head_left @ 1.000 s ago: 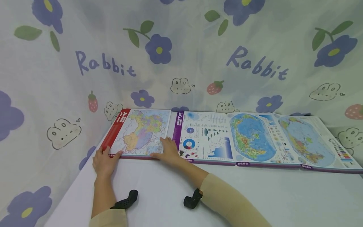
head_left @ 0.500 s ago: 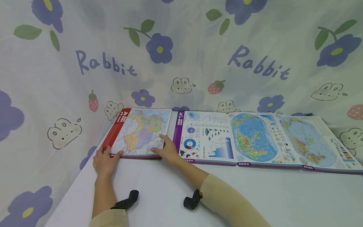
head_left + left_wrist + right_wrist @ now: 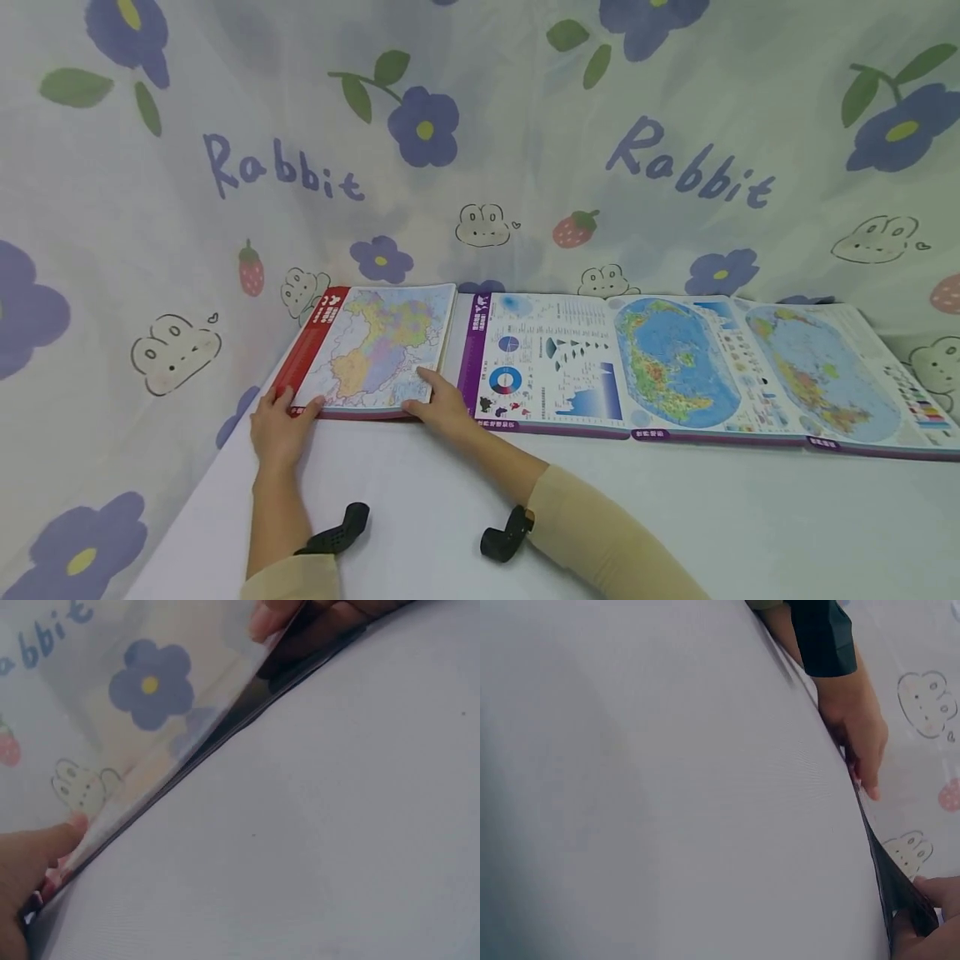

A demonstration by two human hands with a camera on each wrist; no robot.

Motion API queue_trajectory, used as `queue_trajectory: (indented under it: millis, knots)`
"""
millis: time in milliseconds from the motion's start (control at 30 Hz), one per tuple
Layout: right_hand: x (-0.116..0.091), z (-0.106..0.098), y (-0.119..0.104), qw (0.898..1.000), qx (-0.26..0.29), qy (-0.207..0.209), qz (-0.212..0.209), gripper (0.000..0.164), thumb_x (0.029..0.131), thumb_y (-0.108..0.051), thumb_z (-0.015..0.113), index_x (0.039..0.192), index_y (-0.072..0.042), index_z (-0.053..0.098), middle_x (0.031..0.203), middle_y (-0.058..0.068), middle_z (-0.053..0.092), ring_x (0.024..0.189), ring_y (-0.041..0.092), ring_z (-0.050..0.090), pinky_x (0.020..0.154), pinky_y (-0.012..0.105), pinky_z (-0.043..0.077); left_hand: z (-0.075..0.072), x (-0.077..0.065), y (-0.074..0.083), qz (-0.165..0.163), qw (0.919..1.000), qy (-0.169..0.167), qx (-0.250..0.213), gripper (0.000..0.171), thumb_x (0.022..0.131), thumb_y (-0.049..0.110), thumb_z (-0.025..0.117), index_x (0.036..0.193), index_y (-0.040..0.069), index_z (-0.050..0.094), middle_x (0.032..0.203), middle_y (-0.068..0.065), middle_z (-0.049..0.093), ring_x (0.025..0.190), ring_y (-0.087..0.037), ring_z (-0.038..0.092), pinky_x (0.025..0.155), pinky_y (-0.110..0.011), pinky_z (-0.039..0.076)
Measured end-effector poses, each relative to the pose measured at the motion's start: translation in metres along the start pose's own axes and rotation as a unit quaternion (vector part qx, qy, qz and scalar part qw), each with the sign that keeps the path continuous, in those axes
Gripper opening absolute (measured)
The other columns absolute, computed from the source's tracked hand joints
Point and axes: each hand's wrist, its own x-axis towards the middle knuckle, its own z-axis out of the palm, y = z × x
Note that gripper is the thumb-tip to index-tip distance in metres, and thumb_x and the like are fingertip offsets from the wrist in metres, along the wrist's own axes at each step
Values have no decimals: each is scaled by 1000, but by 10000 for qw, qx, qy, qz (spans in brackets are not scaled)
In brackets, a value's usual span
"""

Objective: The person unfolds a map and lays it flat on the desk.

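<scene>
A map booklet with a red left band (image 3: 307, 354) and a coloured country map (image 3: 386, 346) lies flat at the back left of the white table. My left hand (image 3: 281, 429) rests at its near left corner, with fingertips on the red band and thumb on the near edge. At the near right corner my right hand (image 3: 446, 410) pinches the upper layers, thumb above and fingers beneath. In the left wrist view, the right hand's fingers (image 3: 330, 626) show under the raised edge, with a dark gap below it. The right wrist view also shows this lifted corner (image 3: 900, 889).
To the right, purple-edged map panels (image 3: 547, 358) lie unfolded in a row, with charts and two world maps (image 3: 678, 358). A patterned cloth (image 3: 480, 125) hangs behind and on the left. White tabletop (image 3: 420, 517) lies in front. Black cameras (image 3: 506, 533) sit on both wrists.
My right hand has shifted from lying over the booklet's right edge to pinching its near right corner, which is now slightly raised. The left hand stays at the near left corner.
</scene>
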Motion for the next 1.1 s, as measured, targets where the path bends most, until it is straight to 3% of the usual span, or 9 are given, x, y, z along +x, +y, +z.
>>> queue_trajectory:
  millis: [200, 333, 467, 600, 833, 933, 1000, 1067, 1100]
  knots:
    - [-1, 2, 1, 9999, 97, 106, 83, 63, 87, -16, 68, 143, -10, 40, 147, 10, 41, 137, 28, 35, 112, 41, 30, -6, -2, 1, -95, 9928, 367, -1135, 65, 96, 38, 50, 150, 12, 24, 155, -18, 22, 143, -37, 15, 113, -56, 21]
    - [-2, 1, 1, 9997, 153, 186, 99, 62, 86, -15, 68, 142, -10, 41, 147, 9, 42, 137, 28, 34, 113, 41, 30, -7, -2, 2, -187, 9865, 624, -1504, 60, 95, 35, 53, 148, 15, 32, 152, -16, 29, 142, -32, 21, 114, -50, 25]
    - [-3, 0, 3, 9993, 268, 255, -12, 60, 87, -14, 68, 141, -12, 43, 146, 8, 43, 137, 27, 36, 112, 41, 31, -9, 1, 3, -442, 9706, 1111, -2089, 54, 94, 32, 57, 141, 11, 45, 147, -15, 40, 138, -26, 32, 114, -38, 28]
    - [-4, -2, 5, 9983, 503, 286, -60, 61, 86, -13, 69, 141, -14, 44, 145, 7, 45, 132, 25, 43, 109, 38, 37, -11, 3, 5, -652, 9534, 1344, -2621, 51, 91, 31, 61, 137, 10, 51, 144, -12, 45, 134, -19, 40, 112, -27, 30]
    - [-8, -5, 7, 9967, 760, 221, -168, 63, 84, -7, 69, 142, -16, 44, 143, 9, 46, 120, 23, 55, 99, 29, 46, -12, 5, 3, -849, 9203, 1254, -3607, 44, 87, 30, 67, 129, 18, 60, 141, -1, 48, 129, -10, 38, 108, -18, 32]
    - [-9, -6, 8, 9953, 935, 112, -212, 63, 85, -6, 68, 142, -17, 43, 140, 11, 49, 115, 22, 58, 92, 24, 50, -13, 6, 2, -746, 9268, 1037, -3531, 43, 88, 33, 66, 129, 21, 60, 142, -3, 47, 126, -10, 38, 99, -12, 36]
    - [-10, -6, 8, 9945, 1004, 84, -276, 63, 86, -5, 67, 142, -18, 43, 138, 11, 51, 115, 22, 59, 90, 23, 51, -15, 6, 1, -893, 9237, 715, -3656, 44, 87, 37, 65, 130, 26, 58, 146, -2, 41, 123, -10, 38, 92, -8, 40]
    - [-10, -5, 9, 9934, 1081, 135, -364, 62, 86, -5, 66, 142, -18, 44, 139, 11, 50, 117, 23, 57, 93, 25, 50, -18, 5, 0, -1095, 9067, 317, -4060, 45, 88, 34, 64, 131, 28, 56, 151, -1, 32, 119, -10, 43, 85, -9, 47]
    - [-10, -5, 9, 9930, 1087, 189, -421, 60, 86, -5, 66, 141, -18, 45, 140, 9, 49, 121, 23, 54, 97, 26, 47, -20, 4, 0, -1235, 8933, 77, -4320, 45, 88, 32, 64, 132, 29, 55, 153, 0, 28, 114, -8, 47, 81, -12, 50]
